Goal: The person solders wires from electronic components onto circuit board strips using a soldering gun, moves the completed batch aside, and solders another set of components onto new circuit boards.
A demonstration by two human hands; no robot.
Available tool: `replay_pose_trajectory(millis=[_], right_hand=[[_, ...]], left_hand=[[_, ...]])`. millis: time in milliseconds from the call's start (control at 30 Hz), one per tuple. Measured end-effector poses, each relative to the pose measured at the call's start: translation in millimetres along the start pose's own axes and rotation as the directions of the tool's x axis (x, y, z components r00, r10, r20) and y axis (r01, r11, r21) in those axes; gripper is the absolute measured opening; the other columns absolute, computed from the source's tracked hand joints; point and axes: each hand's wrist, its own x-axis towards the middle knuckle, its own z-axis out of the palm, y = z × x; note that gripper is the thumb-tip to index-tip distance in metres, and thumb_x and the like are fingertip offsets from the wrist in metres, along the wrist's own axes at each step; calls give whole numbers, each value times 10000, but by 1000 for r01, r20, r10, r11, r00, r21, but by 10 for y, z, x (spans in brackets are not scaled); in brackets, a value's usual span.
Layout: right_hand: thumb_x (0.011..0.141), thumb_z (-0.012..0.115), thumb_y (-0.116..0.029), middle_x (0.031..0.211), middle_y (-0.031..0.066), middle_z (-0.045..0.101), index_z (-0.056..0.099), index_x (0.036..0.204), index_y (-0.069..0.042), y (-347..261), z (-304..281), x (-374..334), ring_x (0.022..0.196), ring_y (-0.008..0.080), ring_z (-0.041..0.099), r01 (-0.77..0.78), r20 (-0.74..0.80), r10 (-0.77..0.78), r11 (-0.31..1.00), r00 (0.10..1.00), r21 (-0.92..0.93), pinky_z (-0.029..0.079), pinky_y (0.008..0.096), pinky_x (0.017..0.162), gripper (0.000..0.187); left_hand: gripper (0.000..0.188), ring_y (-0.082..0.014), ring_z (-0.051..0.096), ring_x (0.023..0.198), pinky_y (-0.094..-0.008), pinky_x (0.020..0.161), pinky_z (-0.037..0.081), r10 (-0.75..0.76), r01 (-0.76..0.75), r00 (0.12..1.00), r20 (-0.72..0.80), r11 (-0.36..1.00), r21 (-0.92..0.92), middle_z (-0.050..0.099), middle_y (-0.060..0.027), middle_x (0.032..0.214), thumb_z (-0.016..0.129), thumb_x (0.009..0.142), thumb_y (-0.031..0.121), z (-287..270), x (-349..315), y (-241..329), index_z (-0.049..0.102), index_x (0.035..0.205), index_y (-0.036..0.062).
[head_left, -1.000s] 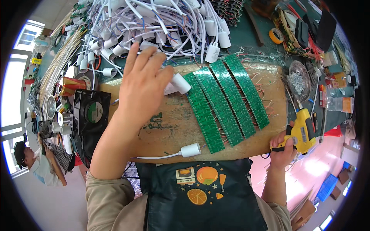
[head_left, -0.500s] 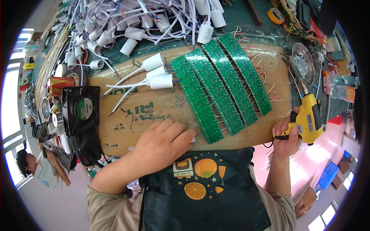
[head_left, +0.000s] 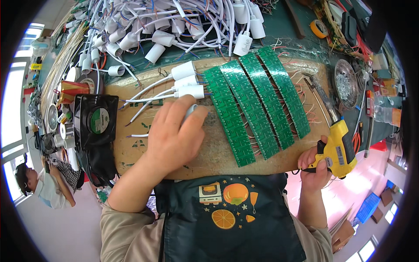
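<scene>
My left hand [head_left: 176, 129] is closed round a white lamp socket [head_left: 190, 112], mostly hidden by the fingers; its white cable [head_left: 139, 135] sticks out to the left. Just beyond it, further white cabled sockets [head_left: 190, 91] lie in a row, their thin wires reaching the near-left green circuit board strip [head_left: 230, 118]. Several such strips lie side by side, with fine red and white wires between them. In my right hand [head_left: 315, 166] is a yellow soldering gun [head_left: 339, 150], its tip [head_left: 312, 83] pointing away, to the right of the boards.
A brown worn board [head_left: 200, 153] lies under the work. At left stands a black fan [head_left: 96, 121]. Behind is a heap of white cabled sockets [head_left: 161, 38]. A metal dish [head_left: 346, 83] and a yellow tape roll [head_left: 319, 29] are at far right. Another person [head_left: 52, 183] is at left.
My left hand has moved away from me with the socket, from the board's near edge toward the row of sockets. My right hand with the soldering gun has shifted slightly left and nearer.
</scene>
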Motion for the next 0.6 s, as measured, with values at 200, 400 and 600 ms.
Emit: replay_pose_trajectory(millis=[200, 400, 600], right_hand=[[952, 606, -379, 741, 41, 496, 356, 1402, 59, 92, -52, 9, 538, 130, 483, 73, 102, -73, 997, 992, 7, 430, 279, 482, 676], [950, 611, -374, 747, 39, 493, 353, 1409, 56, 105, -63, 13, 542, 132, 483, 56, 103, -56, 998, 993, 0, 430, 281, 488, 680], [944, 614, -369, 748, 38, 496, 350, 1415, 54, 110, -65, -3, 546, 131, 486, 51, 88, -51, 999, 995, 3, 435, 285, 501, 686]], left_hand=[[358, -315, 628, 842, -379, 769, 524, -99, 113, 989, -113, 985, 133, 620, -155, 1127, 716, 716, -30, 62, -3, -176, 631, 1055, 48], [316, -328, 643, 856, -392, 764, 524, 23, -19, 999, -24, 984, 176, 641, -126, 1137, 679, 768, -34, -77, 159, -205, 627, 1067, 55], [350, -286, 642, 874, -406, 751, 527, 91, -81, 991, -98, 991, 105, 634, -127, 1173, 653, 759, 4, 52, 464, -407, 627, 1103, 61]])
